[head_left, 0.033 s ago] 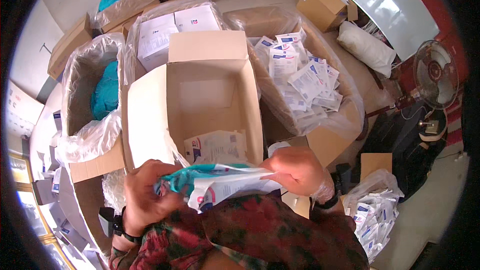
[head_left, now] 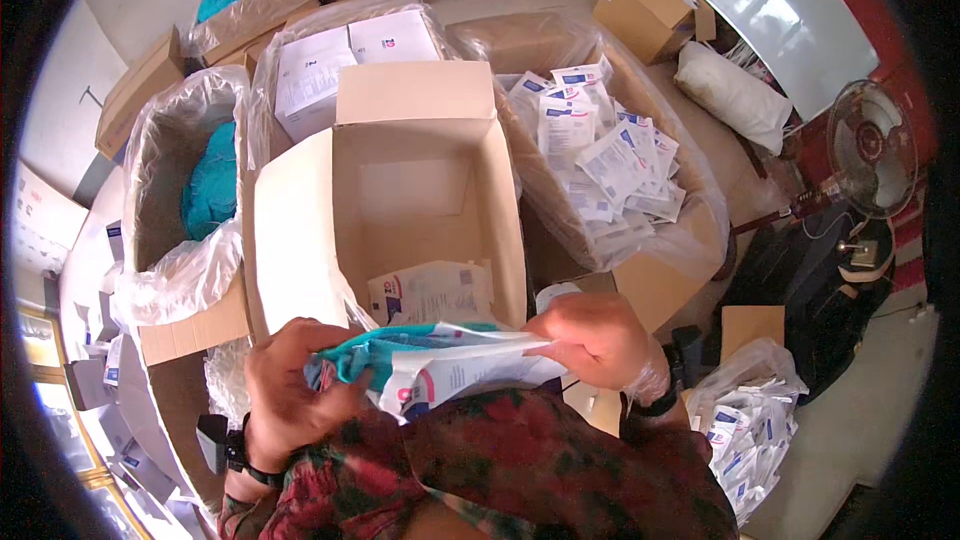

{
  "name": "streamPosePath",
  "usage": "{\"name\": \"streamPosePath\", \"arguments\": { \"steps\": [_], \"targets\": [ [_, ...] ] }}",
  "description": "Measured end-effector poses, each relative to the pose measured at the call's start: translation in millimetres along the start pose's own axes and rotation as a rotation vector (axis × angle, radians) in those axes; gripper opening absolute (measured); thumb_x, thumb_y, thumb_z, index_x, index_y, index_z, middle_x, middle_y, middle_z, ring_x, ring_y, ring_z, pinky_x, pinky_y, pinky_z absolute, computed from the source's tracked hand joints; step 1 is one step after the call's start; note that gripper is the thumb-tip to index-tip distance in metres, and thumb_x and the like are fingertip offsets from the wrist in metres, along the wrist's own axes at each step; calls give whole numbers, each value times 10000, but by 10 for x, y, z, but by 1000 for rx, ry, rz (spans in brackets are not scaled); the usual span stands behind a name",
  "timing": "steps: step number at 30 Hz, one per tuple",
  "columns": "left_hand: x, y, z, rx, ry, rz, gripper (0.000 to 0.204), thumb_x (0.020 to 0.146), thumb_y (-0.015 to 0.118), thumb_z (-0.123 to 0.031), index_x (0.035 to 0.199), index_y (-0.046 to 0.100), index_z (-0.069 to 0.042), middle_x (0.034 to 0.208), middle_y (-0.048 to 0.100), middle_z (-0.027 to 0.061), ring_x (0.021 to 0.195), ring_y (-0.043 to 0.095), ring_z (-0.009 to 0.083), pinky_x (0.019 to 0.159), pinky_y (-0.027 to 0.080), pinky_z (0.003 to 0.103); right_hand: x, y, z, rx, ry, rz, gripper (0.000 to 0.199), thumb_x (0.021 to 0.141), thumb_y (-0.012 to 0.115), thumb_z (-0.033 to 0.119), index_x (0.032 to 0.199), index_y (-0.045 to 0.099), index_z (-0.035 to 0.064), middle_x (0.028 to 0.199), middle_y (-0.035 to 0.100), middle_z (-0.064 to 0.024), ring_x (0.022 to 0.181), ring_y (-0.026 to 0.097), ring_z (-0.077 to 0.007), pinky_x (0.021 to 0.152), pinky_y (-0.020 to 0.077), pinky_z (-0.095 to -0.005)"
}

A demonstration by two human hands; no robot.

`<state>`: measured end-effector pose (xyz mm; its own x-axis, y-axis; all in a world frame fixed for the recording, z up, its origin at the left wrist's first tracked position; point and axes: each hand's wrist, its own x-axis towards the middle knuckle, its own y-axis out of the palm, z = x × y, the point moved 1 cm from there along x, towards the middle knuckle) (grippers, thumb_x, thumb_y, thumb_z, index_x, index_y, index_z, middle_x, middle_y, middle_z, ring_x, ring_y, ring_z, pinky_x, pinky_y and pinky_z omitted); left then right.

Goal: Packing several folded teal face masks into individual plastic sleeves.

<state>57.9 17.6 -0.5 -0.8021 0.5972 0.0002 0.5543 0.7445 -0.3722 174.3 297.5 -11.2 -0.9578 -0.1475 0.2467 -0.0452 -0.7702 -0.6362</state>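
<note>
In front of my chest I hold a white printed packet [head_left: 470,372] by its two ends. My left hand [head_left: 298,380] is closed around folded teal fabric [head_left: 375,350] at the packet's left end. Part of that fabric lies along the packet's upper edge, which looks parted. My right hand [head_left: 592,340] pinches the packet's right end. Just beyond my hands stands an open cardboard box [head_left: 425,190], with a few similar white packets [head_left: 430,290] at its near end.
At the right, a plastic-lined box [head_left: 690,170] contains many white packets; a bag of packets [head_left: 745,450] stands lower right. Another lined box [head_left: 150,190] at the left holds teal fabric. White cartons [head_left: 350,55] stand behind the open box. A fan [head_left: 872,155] is at far right.
The packet and the teal fabric have shifted very slightly between my hands. Both hands keep their hold, and the boxes around stay the same.
</note>
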Motion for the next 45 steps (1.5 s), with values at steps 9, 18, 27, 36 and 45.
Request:
{"name": "streamPosePath", "arguments": {
  "steps": [9, 18, 27, 36, 45],
  "targets": [
    [73, 36, 32, -89, 179, -98, 245, 700, 700, -70, 910, 622, 28, 840, 673, 120, 789, 648, 217, 838, 484, 382, -24, -39, -62, 49, 46, -5, 160, 819, 686, 192, 822, 619, 48, 698, 537, -124, 632, 569, -326, 545, 435, -395],
    [46, 34, 93, -135, 128, -227, 239, 703, 683, -78, 905, 611, 27, 863, 676, 120, 902, 647, 231, 1010, 396, 477, -30, -129, -85, -9, 28, -74, 121, 810, 699, 157, 820, 638, 53, 645, 511, -111, 586, 564, -283, 516, 420, -372],
    [279, -606, 482, -595, 234, -627, 261, 890, 524, -21, 1144, 542, 41, 1004, 617, 76, 878, 592, 120, 790, 467, 257, -437, -522, -676, 522, 605, -625, 166, 861, 639, 125, 983, 623, 14, 874, 647, -1, 704, 576, -84, 636, 481, -268],
    [406, -508, 473, -547, 202, -478, 452, 862, 583, -51, 1282, 451, 55, 1071, 614, 98, 946, 594, 163, 822, 476, 289, -400, -1404, -2384, 514, 600, -956, 362, 888, 619, 253, 1145, 582, 0, 1027, 642, -72, 881, 593, -152, 780, 468, -296],
    [612, -190, 277, -503, 114, -392, 165, 796, 693, -17, 901, 567, -6, 833, 600, 17, 753, 553, 78, 692, 448, 227, 83, -1398, -2358, 70, 510, -742, 357, 916, 601, 262, 1156, 578, -2, 1037, 650, -81, 912, 603, -167, 853, 470, -291]
  ]
}}
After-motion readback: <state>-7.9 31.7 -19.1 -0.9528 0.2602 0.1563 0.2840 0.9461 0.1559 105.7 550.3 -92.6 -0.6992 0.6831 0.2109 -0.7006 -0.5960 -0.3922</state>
